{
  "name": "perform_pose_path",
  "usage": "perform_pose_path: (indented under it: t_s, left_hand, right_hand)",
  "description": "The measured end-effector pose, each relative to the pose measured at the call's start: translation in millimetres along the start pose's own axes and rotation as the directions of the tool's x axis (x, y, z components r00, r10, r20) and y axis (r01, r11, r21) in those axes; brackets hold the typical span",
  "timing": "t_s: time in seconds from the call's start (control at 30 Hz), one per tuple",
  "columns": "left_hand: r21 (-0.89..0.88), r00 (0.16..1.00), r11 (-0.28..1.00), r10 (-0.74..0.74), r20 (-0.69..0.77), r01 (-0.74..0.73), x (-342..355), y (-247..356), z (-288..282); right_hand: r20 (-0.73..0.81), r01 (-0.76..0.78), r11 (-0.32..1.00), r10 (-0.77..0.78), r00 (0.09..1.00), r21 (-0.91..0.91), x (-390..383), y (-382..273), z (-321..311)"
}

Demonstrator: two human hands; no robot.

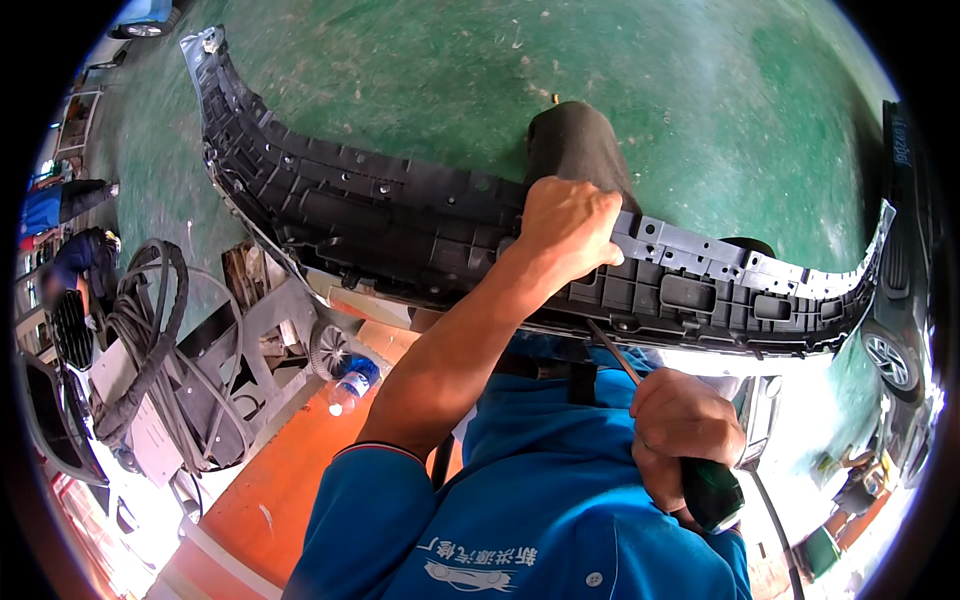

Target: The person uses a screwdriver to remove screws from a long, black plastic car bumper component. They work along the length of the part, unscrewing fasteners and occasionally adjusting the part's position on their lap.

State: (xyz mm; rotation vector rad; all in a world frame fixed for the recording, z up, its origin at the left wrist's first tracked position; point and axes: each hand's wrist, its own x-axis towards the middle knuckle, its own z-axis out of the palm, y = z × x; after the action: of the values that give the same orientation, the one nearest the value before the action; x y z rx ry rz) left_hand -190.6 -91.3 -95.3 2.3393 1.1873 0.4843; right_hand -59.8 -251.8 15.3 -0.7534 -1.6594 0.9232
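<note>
A long curved black plastic car bumper (pixel 390 225), its ribbed inner side up, lies across in front of my body. My left hand (pixel 570 225) is closed over the bumper's far edge near the middle, knuckles up. In front of my belly, my right hand (pixel 685 425) is wrapped round a screwdriver (pixel 712 495) with a dark green handle. Its thin metal shaft points forward and left, and the tip meets the bumper's near edge, or lies just over it. Exactly where the tip sits I cannot tell. Beyond the bumper, my dark-trousered leg (pixel 575 145) shows.
Green floor (pixel 420 80) stretches beyond the bumper. At left, a coiled hose (pixel 150 330) hangs by a grey metal frame, and a plastic bottle (pixel 352 388) lies near an orange surface (pixel 270 500). A dark car (pixel 895 300) stands at right. Other people (pixel 80 265) are at far left.
</note>
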Motion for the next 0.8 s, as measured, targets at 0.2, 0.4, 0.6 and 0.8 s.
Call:
perform_pose_path:
  t_s: [0.2, 0.4, 0.6, 0.8]
  left_hand:
    - [0.001, 1.0, 1.0, 0.007, 0.012, -0.007, 0.7, 0.1, 1.6]
    - [-0.001, 1.0, 1.0, -0.012, 0.021, 0.012, 1.7, -0.6, 0.6]
    - [-0.007, 1.0, 1.0, -0.009, 0.018, 0.009, 2.1, 1.6, -1.1]
    - [-0.011, 1.0, 1.0, -0.015, 0.026, 0.015, 2.0, 1.0, -0.9]
  right_hand:
    - [-0.063, 0.024, 0.998, -0.02, 0.998, 0.065, -11.5, 6.1, -2.7]
    - [-0.126, 0.01, 0.998, -0.002, 0.992, 0.062, -17.2, 0.8, -7.6]
    - [-0.165, 0.022, 0.999, -0.014, 0.986, 0.05, -14.5, 0.2, -3.8]
    - [-0.126, 0.028, 0.999, -0.022, 0.992, 0.045, -14.2, 2.1, -9.2]
